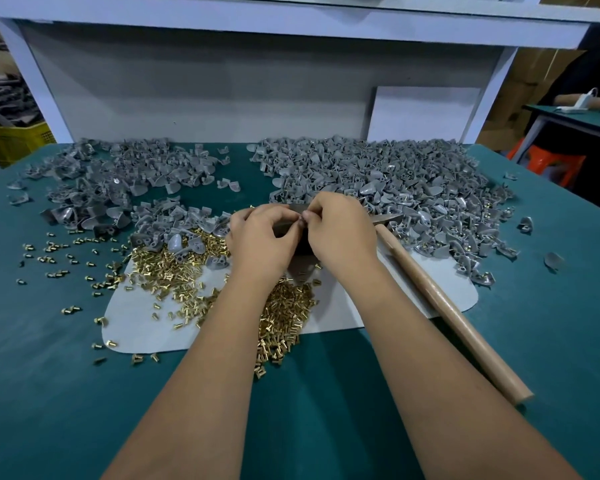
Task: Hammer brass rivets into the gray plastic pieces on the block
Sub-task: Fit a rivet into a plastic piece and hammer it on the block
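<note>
Head view shows left hand (pixel 260 237) and right hand (pixel 340 230) pinching something tiny over the dark block (pixel 300 245), apparently seating a rivet; next comes lifting the hammer (pixel 444 306) on the right.

Two bare forearms enter from the lower frame edge. Left hand (pixel 260 237) and right hand (pixel 342 230): no gloves, sleeves, rings or wristbands visible.

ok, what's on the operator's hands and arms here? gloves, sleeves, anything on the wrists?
Nothing worn that shows. The left hand and the right hand are bare, with no gloves or finger cots. Both forearms are bare down to the bottom edge of the frame, so no sleeve is in view. No watch, band, ring or wrist strap is visible.
</note>
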{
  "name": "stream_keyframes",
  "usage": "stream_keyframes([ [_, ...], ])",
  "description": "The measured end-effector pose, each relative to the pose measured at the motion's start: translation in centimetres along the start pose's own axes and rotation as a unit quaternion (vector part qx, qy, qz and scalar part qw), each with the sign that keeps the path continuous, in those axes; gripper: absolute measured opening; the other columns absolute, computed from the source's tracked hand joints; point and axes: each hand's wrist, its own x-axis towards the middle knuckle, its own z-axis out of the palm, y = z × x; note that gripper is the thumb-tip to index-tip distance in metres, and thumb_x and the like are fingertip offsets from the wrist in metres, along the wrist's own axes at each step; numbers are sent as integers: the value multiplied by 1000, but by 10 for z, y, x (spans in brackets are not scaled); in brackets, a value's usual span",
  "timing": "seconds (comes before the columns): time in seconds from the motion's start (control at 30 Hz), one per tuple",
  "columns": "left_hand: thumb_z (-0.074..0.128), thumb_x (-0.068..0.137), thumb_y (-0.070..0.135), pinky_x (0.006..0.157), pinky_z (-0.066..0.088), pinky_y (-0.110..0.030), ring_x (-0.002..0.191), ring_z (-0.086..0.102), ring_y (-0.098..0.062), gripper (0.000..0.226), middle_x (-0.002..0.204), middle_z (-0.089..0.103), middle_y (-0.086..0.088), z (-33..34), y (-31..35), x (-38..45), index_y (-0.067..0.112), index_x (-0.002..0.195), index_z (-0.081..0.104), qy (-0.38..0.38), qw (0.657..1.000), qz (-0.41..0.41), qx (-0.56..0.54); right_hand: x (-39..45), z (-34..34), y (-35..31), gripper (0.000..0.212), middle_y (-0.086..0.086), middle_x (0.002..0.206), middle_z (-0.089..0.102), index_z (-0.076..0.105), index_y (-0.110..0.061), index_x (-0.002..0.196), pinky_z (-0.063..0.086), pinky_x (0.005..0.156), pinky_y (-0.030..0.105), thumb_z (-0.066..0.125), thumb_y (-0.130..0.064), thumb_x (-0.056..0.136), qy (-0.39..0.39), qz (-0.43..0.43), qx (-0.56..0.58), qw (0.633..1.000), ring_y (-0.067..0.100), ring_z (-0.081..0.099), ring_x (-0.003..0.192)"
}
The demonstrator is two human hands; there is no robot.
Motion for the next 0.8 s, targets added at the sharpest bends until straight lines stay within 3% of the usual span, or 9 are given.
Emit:
stream_keyframes([
  [0.3, 65, 89, 43, 104, 31, -42, 122, 40, -24, 11, 116, 67, 19, 1, -1, -2, 37, 94, 73, 2, 1000, -4, 21, -10, 16, -8, 12, 7, 97, 65, 65, -9, 92, 32, 73, 27, 54, -13, 90, 88, -19, -22, 996, 24, 52, 98],
  [0.8, 65, 91, 41, 107, 30, -44, 125, 44, -22, 9, 119, 66, 19, 0, 0, -1, 38, 94, 72, -12, 1000, -6, 19, -11, 18, -8, 14, 7, 100, 65, 63, -8, 98, 36, 80, 30, 53, -13, 90, 87, -14, -2, 996, 24, 51, 100],
])
